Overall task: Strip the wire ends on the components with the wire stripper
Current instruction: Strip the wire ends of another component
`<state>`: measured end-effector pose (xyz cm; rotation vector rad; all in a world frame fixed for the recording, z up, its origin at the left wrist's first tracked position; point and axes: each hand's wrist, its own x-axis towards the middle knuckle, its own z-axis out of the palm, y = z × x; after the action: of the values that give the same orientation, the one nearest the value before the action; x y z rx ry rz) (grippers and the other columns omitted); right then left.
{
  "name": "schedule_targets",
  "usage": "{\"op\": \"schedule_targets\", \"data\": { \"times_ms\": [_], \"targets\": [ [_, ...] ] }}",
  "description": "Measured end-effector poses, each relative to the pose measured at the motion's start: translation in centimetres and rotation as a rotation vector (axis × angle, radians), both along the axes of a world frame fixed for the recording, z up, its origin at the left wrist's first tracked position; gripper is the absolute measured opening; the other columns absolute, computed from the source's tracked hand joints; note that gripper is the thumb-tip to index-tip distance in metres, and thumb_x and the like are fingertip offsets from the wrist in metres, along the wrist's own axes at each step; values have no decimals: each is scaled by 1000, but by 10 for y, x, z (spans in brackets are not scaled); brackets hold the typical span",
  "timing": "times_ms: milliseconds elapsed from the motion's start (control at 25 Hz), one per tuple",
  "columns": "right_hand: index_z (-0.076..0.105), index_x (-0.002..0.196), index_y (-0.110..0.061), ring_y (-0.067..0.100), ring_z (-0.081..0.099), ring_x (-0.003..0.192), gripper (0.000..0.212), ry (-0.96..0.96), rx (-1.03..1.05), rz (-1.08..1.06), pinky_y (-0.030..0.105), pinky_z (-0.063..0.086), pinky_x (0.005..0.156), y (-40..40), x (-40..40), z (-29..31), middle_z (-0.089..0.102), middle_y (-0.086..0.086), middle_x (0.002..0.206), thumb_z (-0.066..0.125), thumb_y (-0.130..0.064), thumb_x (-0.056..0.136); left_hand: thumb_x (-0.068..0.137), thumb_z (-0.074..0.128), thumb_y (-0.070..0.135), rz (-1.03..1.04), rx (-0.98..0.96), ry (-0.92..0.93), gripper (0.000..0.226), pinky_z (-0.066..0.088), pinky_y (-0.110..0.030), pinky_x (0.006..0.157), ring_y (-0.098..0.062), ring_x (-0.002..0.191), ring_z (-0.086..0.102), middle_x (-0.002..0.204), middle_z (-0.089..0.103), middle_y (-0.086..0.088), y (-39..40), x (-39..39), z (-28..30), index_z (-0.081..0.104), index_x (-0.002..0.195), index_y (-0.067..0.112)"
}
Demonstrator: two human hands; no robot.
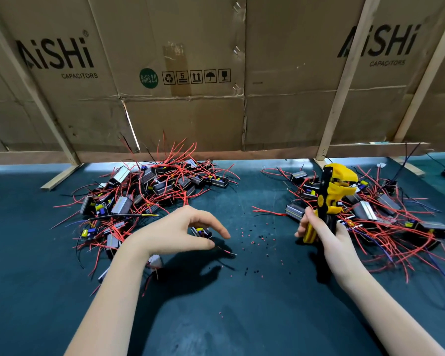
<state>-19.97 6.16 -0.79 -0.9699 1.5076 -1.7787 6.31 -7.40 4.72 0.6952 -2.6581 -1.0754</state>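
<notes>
Component (pixel 201 232) sits under left hand (pixel 180 232), fingers curled over it, apparently pinching; wire tip (pixel 228 251) points toward wire stripper (pixel 330 199), upright in closed right hand (pixel 321 231), ready for feeding.

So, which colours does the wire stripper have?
Yellow and black; the wire stripper shows clearly in the head view, in the right hand.

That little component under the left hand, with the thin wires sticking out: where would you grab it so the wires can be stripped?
Probably by the boxy body of the component, pinched from above across its sides, as the left hand hovers now. Its wires trail out toward the right, so gripping the body leaves their ends free to meet the wire stripper held upright in the right hand.
</notes>
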Motion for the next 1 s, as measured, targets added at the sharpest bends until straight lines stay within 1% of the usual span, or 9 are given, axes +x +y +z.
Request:
{"op": "schedule_targets", "data": {
  "times_ms": [200,320,400,480,600,680,760,880,1000],
  "targets": [
    [62,88,-6,23,61,74,49,-15,-5,2,35,50,75,0,0,0,60,8,77,64,-53,70,83,77,13,94,-33,7,9,52,-36,90,-10,89,70,89,76,7,-1,-2,-3,79,87,20],
    [61,89,-6,24,61,75,51,-8,0,3,36,50,78,-1,-1,-1,60,8,77,65,-53,70,85,74,12,74,-30,6,5,54,-29,81,-9,79,70,80,75,7,6,-13,-7,76,84,16],
    [61,89,-7,25,61,76,52,4,5,4,40,49,81,-1,-1,-2,61,7,76,66,-54,68,87,70,13,103,-25,34,6,49,-19,64,-8,62,65,67,70,7,13,-22,-9,70,82,16],
    [62,88,-10,24,61,76,52,2,6,12,44,48,83,-1,-1,-3,61,5,74,69,-56,65,88,68,15,167,-27,70,8,46,-17,53,-5,51,59,58,65,10,19,-32,-12,65,81,18],
    [62,80,-15,26,58,73,42,63,-4,4,51,47,86,0,1,-6,60,4,70,72,-54,69,87,66,11,229,-31,129,8,53,-26,55,-7,53,64,59,63,17,27,-42,-14,63,80,15],
    [58,77,-12,29,54,68,42,300,-14,-82,47,47,78,2,-2,-8,59,5,66,71,-52,78,85,62,3,243,49,149,11,55,-29,58,-13,57,66,63,63,13,28,-46,-15,61,78,12],
    [56,75,-17,25,53,66,40,680,23,-241,40,43,67,4,-9,-8,57,0,65,70,-55,82,83,56,-5,228,150,169,16,54,-29,59,-18,56,61,64,60,6,28,-48,-15,59,76,9],
    [60,83,-16,26,57,73,38,1151,100,-430,38,39,69,6,-14,-6,59,-4,74,71,-49,68,85,49,-6,233,212,194,19,57,-34,62,-16,54,49,60,53,5,29,-50,-16,59,79,9],
    [62,88,-11,32,58,78,46,1273,192,-486,40,37,72,5,-12,-10,59,1,78,78,-46,64,90,57,3,257,227,204,12,57,-30,60,-10,56,49,60,53,6,29,-51,-17,66,84,9]
  ]
}}
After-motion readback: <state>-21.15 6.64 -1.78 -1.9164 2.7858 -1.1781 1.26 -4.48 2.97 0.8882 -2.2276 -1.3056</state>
